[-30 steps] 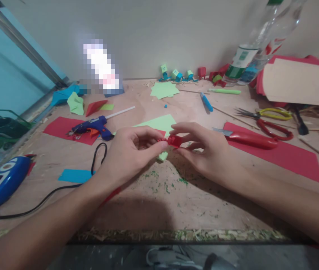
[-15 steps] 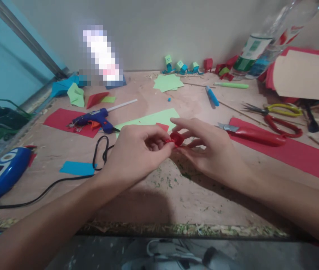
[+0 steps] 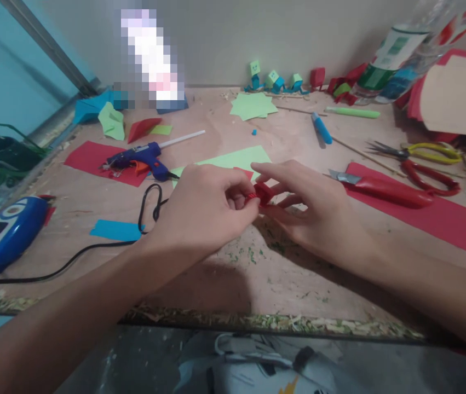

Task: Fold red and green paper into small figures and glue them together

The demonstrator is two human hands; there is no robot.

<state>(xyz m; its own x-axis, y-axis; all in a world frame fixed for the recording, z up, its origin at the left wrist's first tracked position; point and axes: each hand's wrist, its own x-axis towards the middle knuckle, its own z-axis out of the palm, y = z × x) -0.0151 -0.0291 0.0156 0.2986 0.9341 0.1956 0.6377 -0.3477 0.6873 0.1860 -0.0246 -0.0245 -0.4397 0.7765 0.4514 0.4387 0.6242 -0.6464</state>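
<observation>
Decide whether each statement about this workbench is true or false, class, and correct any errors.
1. The left hand pinches a small red piece. True.
2. The right hand holds the glue gun. False: the right hand is at the small red piece; the glue gun lies on the table.
3. The red-handled blade lies partly over a red sheet. True.
4. Both scissor handles are red. False: the scissors have one yellow handle.

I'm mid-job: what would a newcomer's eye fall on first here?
Probably the bright pixelated patch, upper left, before the wall. Next, the left hand and right hand, meeting mid-picture at a small red piece. Then, to their right, the red-handled knife, lying partly over a red sheet.
</observation>
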